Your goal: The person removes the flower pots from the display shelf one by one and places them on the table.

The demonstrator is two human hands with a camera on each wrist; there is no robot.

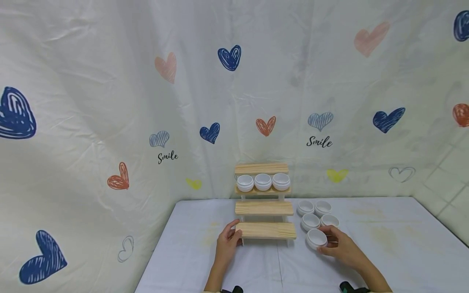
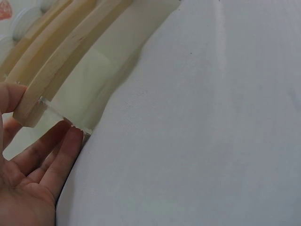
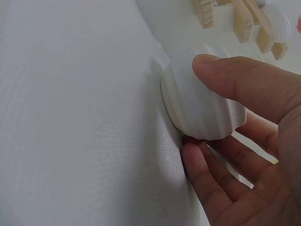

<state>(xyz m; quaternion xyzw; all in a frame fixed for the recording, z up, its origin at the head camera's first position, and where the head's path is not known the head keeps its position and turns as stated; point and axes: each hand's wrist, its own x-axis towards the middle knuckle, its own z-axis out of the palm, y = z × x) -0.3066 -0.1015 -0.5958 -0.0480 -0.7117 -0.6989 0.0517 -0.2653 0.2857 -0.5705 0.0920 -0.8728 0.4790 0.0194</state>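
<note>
A tiered wooden display stand (image 1: 269, 231) with clear legs stands at the back middle of the table. My left hand (image 1: 226, 241) holds the left end of its lowest plank; in the left wrist view the thumb is at the plank's end (image 2: 35, 106) and fingertips touch a clear leg. On the right, my right hand (image 1: 342, 248) grips a small white bowl (image 1: 316, 239), thumb on its side and fingers low around it. This bowl (image 3: 202, 101) appears close to the cloth; whether it touches is unclear. Several more white bowls (image 1: 310, 221) are grouped just behind it.
Three white bowls (image 1: 263, 182) sit in a row on the stand's second plank from the top. The top plank (image 1: 261, 169) and two lower planks are bare. A white cloth (image 1: 395, 252) covers the table, and a heart-printed curtain (image 1: 278, 89) hangs behind.
</note>
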